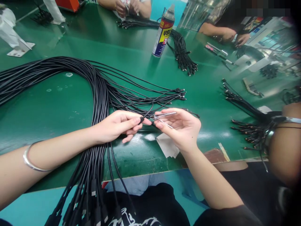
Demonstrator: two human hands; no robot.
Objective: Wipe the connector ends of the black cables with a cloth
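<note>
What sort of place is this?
Probably a cable-assembly workshop in a factory. A long green workbench carries bundles of black cables, the left hand holds one cable while the right hand uses metal tweezers, and a co-worker's hands work at the same bench.

Cables (pixel 101 94): black plastic jacket, smooth, matt with a faint sheen. Cable ends too small to judge. Tweezers (pixel 163 117): bright polished metal. Table (pixel 58 103): green coated top, smooth and glossy, pale scuffs in spots. Can (pixel 162 39): metal body, glossy printed label. Paper (pixel 166 146): white, thin, matt, creased. Bangle (pixel 33 158): smooth polished silvery metal.
</note>
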